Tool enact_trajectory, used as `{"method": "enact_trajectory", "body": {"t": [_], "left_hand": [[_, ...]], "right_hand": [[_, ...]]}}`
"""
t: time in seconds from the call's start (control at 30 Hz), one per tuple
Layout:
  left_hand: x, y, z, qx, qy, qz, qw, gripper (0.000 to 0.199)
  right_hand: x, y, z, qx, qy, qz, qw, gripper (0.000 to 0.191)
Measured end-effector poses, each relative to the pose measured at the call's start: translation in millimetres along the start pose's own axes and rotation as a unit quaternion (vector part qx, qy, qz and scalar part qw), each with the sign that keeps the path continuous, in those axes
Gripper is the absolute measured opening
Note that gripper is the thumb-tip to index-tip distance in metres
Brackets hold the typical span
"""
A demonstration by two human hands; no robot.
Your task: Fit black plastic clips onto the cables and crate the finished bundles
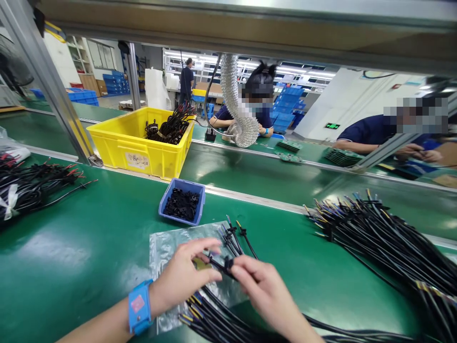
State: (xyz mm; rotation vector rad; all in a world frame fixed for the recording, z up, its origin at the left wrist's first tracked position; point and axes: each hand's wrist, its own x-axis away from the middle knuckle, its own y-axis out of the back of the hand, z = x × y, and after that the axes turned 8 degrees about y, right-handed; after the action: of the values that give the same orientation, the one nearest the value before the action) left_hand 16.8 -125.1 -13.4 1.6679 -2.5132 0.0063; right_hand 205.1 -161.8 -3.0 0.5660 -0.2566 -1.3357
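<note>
My right hand (262, 286) pinches a black cable (219, 267) beside a small black clip on it. Around the cable's end my left hand (189, 271) is curved, thumb and fingers apart; a blue band is on that wrist. Both hands are above a clear plastic bag (162, 245) lying on the green table. Several black cables with clips near their ends (232, 238) lie just behind the hands. More cables with yellow and blue tips (210, 317) lie in front. A small blue bin (182, 201) of black clips stands behind the bag.
A yellow crate (143, 150) with coiled cables stands at the back left. Cable bundles lie at the far left (32, 188) and right (385, 243). Metal posts and an overhead beam (250, 38) frame the bench. Other people work beyond, near circuit boards (342, 156) and a foil duct (232, 90).
</note>
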Motion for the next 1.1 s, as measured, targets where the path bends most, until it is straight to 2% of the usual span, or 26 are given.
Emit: {"method": "enact_trajectory", "body": {"t": [0.1,0.13,0.2,0.27,0.33,0.4,0.47,0.5,0.57,0.63,0.7,0.73,0.8,0.9,1.0,1.1], "left_hand": [[-7,17.7,-3,0.031,-0.039,-0.09,0.995,0.049],[-9,23.6,-3,0.039,-0.042,-0.117,0.991,0.044],[-14,32.5,-2,0.05,-0.036,-0.146,0.987,0.036],[-16,36.1,0,0.048,-0.033,-0.152,0.987,0.031],[-17,35.8,2,0.038,-0.036,-0.148,0.988,0.028],[-18,35.0,3,0.016,-0.048,-0.149,0.988,0.025],[-19,37.2,3,-0.017,-0.071,-0.16,0.984,0.021],[-21,40.0,1,-0.036,-0.086,-0.17,0.981,0.019],[-26,48.2,-4,-0.077,-0.123,-0.197,0.97,0.015],[-34,58.1,-12,-0.123,-0.157,-0.215,0.956,0.013],[-46,66.3,-20,-0.185,-0.173,-0.206,0.945,0.013],[-53,69.0,-23,-0.235,-0.171,-0.186,0.939,0.015],[-69,70.8,-27,-0.354,-0.151,-0.123,0.915,0.02],[-92,66.5,-25,-0.48,-0.114,-0.028,0.87,0.024],[-107,60.0,-21,-0.521,-0.089,0.008,0.849,0.027],[-113,57.0,-21,-0.552,-0.07,0.017,0.831,0.02]], "right_hand": [[-7,34,-13,0.09,-0.035,-0.14,0.985,0.039],[-9,44,-18,0.153,-0.053,-0.166,0.973,0.039],[-10,57,-23,0.284,-0.088,-0.177,0.938,0.038],[-8,56,-21,0.356,-0.074,-0.164,0.917,0.036],[-4,43,-13,0.346,0.024,-0.12,0.93,0.032],[0,24,-3,0.32,0.14,-0.027,0.937,0.029],[3,6,2,0.335,0.198,0.083,0.917,0.028],[4,0,2,0.36,0.201,0.121,0.903,0.027],[5,-6,-4,0.43,0.165,0.14,0.877,0.024],[4,-6,-15,0.499,0.103,0.103,0.854,0.021],[3,-3,-22,0.537,0.057,0.055,0.84,0.026],[3,-1,-23,0.533,0.049,0.039,0.844,0.028],[3,1,-18,0.473,0.054,0.03,0.879,0.027],[5,-1,3,0.309,0.046,0.106,0.944,0.022],[7,-5,19,0.206,0.01,0.195,0.959,0.009],[11,-11,21,0.172,-0.008,0.209,0.963,0.006]]}}
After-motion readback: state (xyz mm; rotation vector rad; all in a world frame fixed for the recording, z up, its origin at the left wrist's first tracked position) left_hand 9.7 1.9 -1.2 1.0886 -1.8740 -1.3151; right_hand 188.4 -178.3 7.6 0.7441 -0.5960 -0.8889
